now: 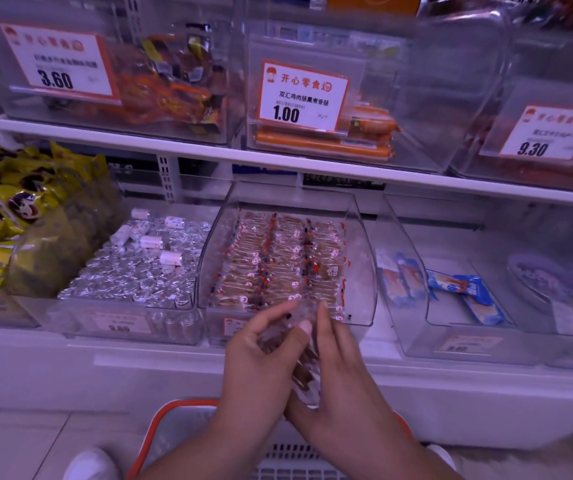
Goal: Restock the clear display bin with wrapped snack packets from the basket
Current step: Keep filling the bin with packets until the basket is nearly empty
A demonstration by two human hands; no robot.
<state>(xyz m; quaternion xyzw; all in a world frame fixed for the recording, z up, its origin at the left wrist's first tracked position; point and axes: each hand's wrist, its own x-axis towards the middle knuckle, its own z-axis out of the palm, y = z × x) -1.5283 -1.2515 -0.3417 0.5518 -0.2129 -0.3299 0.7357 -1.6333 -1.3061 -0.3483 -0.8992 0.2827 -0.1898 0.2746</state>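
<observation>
Both hands, left (261,348) and right (333,368), grip a stack of packets (304,372) just before the bin (361,258), above the basket (174,410). Bin already holds three near-full rows; this stack remains unplaced; basket contents hidden.

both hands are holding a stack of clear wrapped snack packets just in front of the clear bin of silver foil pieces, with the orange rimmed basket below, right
Not quite. The head view shows the left hand and right hand holding the stack of clear wrapped brown snack packets in front of the clear display bin of matching red-trimmed packets, not the silver foil bin to its left. The orange-rimmed basket is indeed below.
</observation>
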